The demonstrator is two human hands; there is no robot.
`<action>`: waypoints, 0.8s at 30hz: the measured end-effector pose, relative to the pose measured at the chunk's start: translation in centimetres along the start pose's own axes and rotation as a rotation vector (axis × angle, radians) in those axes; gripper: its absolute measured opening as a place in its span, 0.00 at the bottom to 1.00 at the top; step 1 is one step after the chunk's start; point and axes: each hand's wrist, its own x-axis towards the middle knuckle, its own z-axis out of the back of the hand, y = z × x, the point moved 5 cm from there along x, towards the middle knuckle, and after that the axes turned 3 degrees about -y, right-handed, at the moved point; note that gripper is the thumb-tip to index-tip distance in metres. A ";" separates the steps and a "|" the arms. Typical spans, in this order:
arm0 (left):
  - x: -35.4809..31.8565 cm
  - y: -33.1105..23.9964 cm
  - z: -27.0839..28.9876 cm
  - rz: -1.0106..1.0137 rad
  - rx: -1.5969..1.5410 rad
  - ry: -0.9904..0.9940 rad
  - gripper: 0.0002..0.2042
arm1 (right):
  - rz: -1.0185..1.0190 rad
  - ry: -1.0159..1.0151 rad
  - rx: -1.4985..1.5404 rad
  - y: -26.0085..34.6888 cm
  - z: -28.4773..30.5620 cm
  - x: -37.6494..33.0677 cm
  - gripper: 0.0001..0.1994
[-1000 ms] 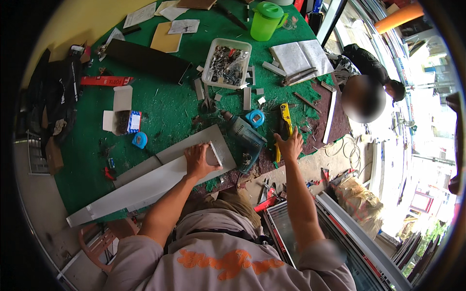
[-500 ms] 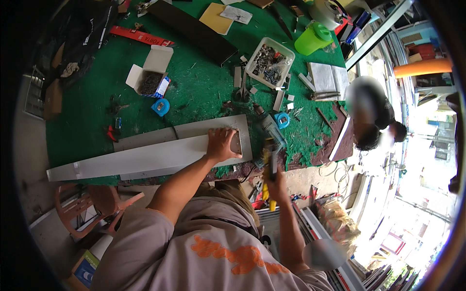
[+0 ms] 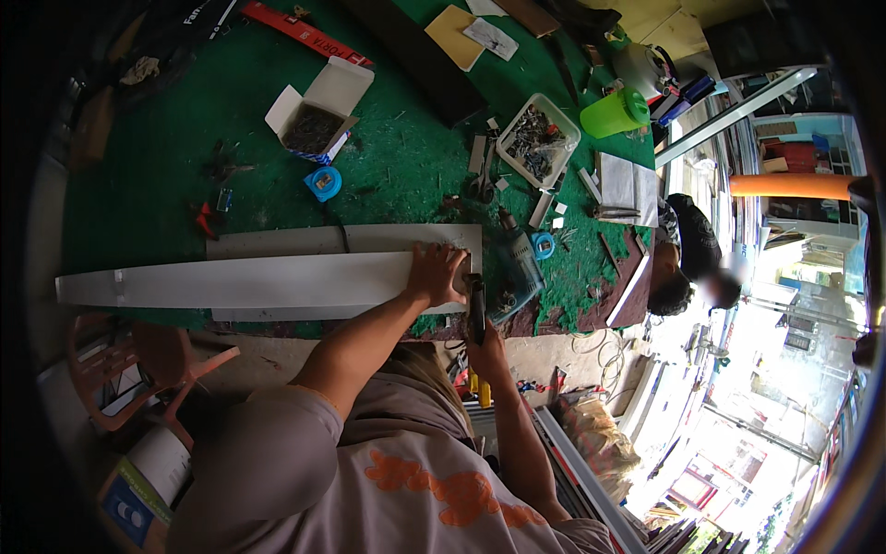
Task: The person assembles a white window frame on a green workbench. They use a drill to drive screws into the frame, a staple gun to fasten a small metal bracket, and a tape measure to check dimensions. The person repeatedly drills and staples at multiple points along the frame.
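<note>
A long white profile [image 3: 240, 280] lies along the near edge of the green table [image 3: 166, 185], with a second white strip [image 3: 277, 240] just behind it. My left hand [image 3: 436, 273] presses flat on the profile's right end. My right hand [image 3: 486, 349] sits just below the table edge, gripping a yellow-and-black hand tool [image 3: 477, 309] whose dark end points up at the profile's end. A teal power drill [image 3: 517, 268] lies right of that end.
An open cardboard box of screws [image 3: 314, 120], a white tray of hardware [image 3: 535, 138], two blue tape measures [image 3: 323, 183], a green jug [image 3: 614, 111] and a red level [image 3: 305, 32] sit on the table. Another person [image 3: 688, 268] bends at the right. A red chair [image 3: 138, 360] stands lower left.
My right hand has come down from the table top with the tool to the table's near edge by the profile's end. My left hand stays on the profile. The view has swung.
</note>
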 end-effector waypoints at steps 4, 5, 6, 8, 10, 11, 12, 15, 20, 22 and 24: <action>0.1 0.0 0.0 -0.015 -0.051 -0.043 0.54 | -0.079 0.005 -0.082 -0.2 -0.3 0.6 0.16; 0.0 -0.1 0.1 -0.019 -0.048 -0.068 0.53 | -0.078 -0.009 -0.133 -0.1 -0.3 0.7 0.16; -0.1 0.0 0.1 -0.014 -0.041 -0.062 0.53 | -0.091 -0.003 -0.104 -0.1 -0.4 0.7 0.16; -0.1 0.0 0.2 -0.020 -0.039 -0.061 0.53 | -0.121 0.002 -0.041 0.0 -0.5 0.7 0.16; 0.1 -0.1 0.1 -0.020 -0.055 -0.048 0.53 | -0.146 0.038 -0.034 -0.1 -0.8 0.8 0.16; 0.1 0.1 0.0 -0.013 -0.069 -0.044 0.53 | -0.162 0.031 -0.028 -0.2 -0.9 0.9 0.17; 0.1 0.1 0.0 -0.004 -0.091 -0.044 0.53 | -0.095 0.001 -0.055 0.1 -0.9 1.1 0.17; -0.1 0.2 0.0 -0.010 -0.117 -0.074 0.54 | -0.169 0.024 -0.039 -0.1 -1.6 1.4 0.20; -0.1 -0.2 -0.4 -0.010 -0.075 -0.020 0.53 | -0.211 0.057 -0.173 1.5 -0.3 1.0 0.20; 0.1 0.0 -0.1 0.000 -0.053 -0.020 0.53 | -0.100 0.028 -0.201 3.5 1.2 0.8 0.19; -0.3 -0.1 0.0 0.013 -0.065 0.007 0.53 | -0.087 0.048 -0.175 4.2 3.1 -1.2 0.19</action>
